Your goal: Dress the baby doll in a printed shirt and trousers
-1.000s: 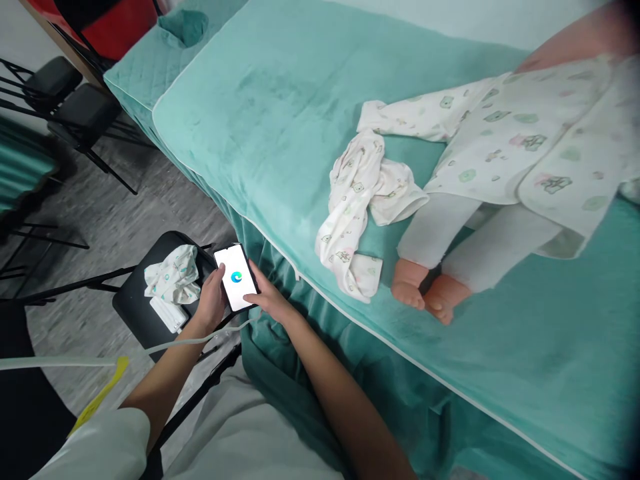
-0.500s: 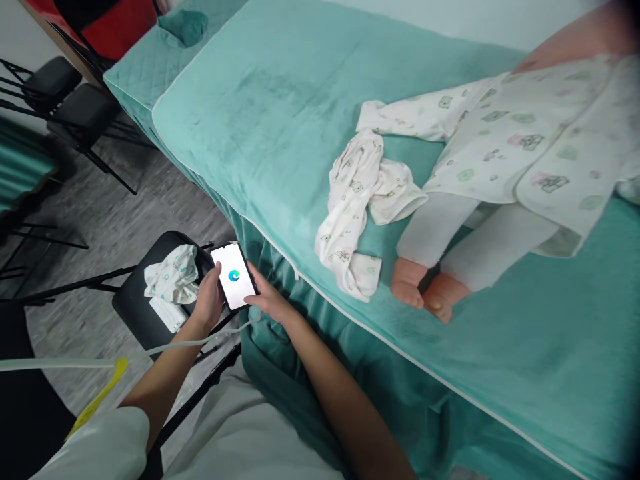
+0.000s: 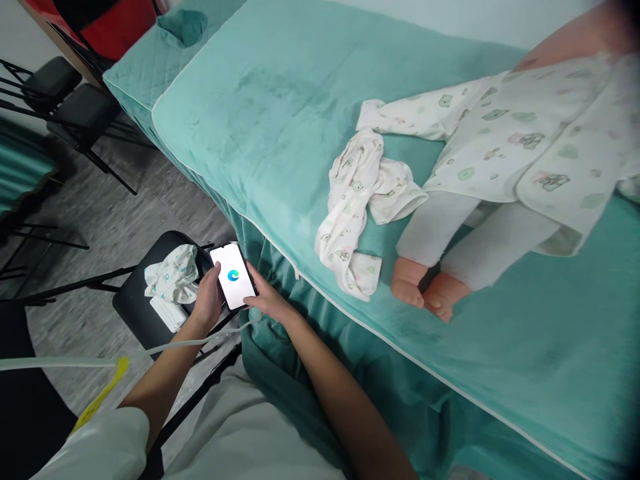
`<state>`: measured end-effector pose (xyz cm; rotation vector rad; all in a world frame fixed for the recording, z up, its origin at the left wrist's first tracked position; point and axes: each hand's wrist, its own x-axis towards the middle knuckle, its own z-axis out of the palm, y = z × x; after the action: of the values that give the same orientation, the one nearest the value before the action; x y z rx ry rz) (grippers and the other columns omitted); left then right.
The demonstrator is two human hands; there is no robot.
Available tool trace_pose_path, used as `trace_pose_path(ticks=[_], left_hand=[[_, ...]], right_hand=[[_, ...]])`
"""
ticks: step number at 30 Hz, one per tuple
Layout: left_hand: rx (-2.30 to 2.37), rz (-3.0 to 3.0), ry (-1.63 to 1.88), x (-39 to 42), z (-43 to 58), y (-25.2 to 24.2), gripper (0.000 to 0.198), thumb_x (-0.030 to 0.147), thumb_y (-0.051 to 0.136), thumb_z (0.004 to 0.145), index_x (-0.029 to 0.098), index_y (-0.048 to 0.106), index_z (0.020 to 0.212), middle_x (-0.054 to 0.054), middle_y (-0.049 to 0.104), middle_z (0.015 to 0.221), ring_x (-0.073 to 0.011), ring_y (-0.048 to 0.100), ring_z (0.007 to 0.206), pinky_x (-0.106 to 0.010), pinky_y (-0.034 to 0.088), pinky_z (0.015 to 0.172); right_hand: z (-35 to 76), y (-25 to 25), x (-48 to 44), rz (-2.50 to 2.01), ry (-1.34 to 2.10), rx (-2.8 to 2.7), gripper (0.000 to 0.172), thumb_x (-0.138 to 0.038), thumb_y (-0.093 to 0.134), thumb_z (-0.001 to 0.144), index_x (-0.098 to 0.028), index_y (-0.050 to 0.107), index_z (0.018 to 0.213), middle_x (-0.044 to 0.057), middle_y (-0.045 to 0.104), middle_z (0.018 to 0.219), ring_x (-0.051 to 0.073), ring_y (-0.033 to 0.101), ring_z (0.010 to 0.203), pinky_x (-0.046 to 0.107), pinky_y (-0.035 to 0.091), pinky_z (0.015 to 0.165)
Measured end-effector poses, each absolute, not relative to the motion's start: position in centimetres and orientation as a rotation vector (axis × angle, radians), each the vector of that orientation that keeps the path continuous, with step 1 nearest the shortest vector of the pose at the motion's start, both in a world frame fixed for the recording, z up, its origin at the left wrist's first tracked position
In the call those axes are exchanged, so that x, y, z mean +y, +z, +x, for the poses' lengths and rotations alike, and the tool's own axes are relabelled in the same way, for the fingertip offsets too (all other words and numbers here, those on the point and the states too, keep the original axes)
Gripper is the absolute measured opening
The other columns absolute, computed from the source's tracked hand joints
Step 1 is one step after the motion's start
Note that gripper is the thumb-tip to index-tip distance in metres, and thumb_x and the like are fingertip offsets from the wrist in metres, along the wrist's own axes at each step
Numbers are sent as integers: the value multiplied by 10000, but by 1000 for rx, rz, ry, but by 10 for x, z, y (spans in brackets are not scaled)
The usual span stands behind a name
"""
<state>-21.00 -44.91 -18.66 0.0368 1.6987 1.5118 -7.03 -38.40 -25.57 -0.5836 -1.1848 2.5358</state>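
Note:
A phone (image 3: 233,276) with a white screen and a blue-green swirl logo is held between both hands, beside the bed's edge. My left hand (image 3: 208,300) grips its left side, thumb along the edge. My right hand (image 3: 265,293) closes on its right side and lower corner. On the teal bed (image 3: 240,133) lies a baby doll (image 3: 525,147) in a white printed top and white leggings, its feet bare. Crumpled printed baby clothing (image 3: 355,200) rests to the left of the doll's legs.
A black folding chair (image 3: 131,300) beside the bed bears a crumpled white cloth (image 3: 175,272) and a white device (image 3: 168,313). A pale cable (image 3: 175,345) crosses over my left forearm. More black chairs (image 3: 93,110) stand at the upper left.

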Motion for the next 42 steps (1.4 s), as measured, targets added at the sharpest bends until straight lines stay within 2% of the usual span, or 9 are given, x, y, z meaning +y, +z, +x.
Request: trace_pose_path(ticks=[3, 7, 14, 19, 24, 33, 42], left_hand=[[1703, 43, 1513, -449, -210, -185, 528, 603, 779, 853, 142, 741, 1108, -116, 816, 1103, -271, 797, 957, -369, 668, 865], [1716, 28, 1513, -448, -209, -184, 521, 594, 747, 881, 145, 739, 1145, -122, 807, 1166, -268, 791, 973, -365, 668, 857], [1715, 52, 1509, -449, -209, -186, 515, 609, 728, 893, 150, 744, 1127, -124, 806, 1174, -278, 793, 978, -377, 663, 872], [1706, 43, 1517, -448, -208, -185, 513, 607, 735, 890, 152, 738, 1127, -120, 811, 1150, -281, 794, 984, -381, 659, 891], [1713, 40, 1504, -449, -209, -186, 515, 608, 731, 893, 155, 736, 1139, -116, 809, 1156, -286, 791, 1021, -392, 658, 916], [1707, 29, 1533, -450, -209, -187, 486, 585, 738, 892, 150, 735, 1108, -129, 811, 1133, -315, 784, 1090, -426, 647, 970], [1705, 58, 1501, -450, -208, -183, 495, 597, 707, 912, 151, 737, 1123, -123, 810, 1145, -306, 793, 1048, -424, 650, 963]], right_hand=[[-69, -250, -384, -600, 2624, -1135, 1241, -249, 739, 706, -350, 66, 1743, 72, 307, 1725, 328, 646, 1244, 488, 670, 871], [-69, -247, -383, -612, 2658, -1100, 1255, -251, 750, 707, -362, 48, 1741, 82, 398, 1664, 288, 682, 1144, 422, 678, 796], [-68, -244, -383, -622, 2665, -1085, 1268, -270, 754, 710, -342, 23, 1744, 93, 481, 1595, 254, 697, 1061, 402, 674, 776], [-68, -245, -384, -618, 2657, -1082, 1256, -261, 753, 712, -355, 40, 1742, 87, 437, 1635, 247, 700, 1075, 363, 671, 757], [-68, -245, -383, -624, 2659, -1089, 1249, -269, 751, 710, -365, 51, 1740, 88, 400, 1661, 261, 696, 1080, 415, 680, 781], [-67, -242, -383, -627, 2655, -1089, 1233, -267, 754, 728, -368, 58, 1741, 84, 455, 1618, 279, 686, 1104, 492, 682, 849], [-66, -240, -382, -615, 2646, -1114, 1238, -277, 730, 714, -346, 45, 1744, 87, 353, 1697, 262, 700, 1072, 428, 682, 777]])
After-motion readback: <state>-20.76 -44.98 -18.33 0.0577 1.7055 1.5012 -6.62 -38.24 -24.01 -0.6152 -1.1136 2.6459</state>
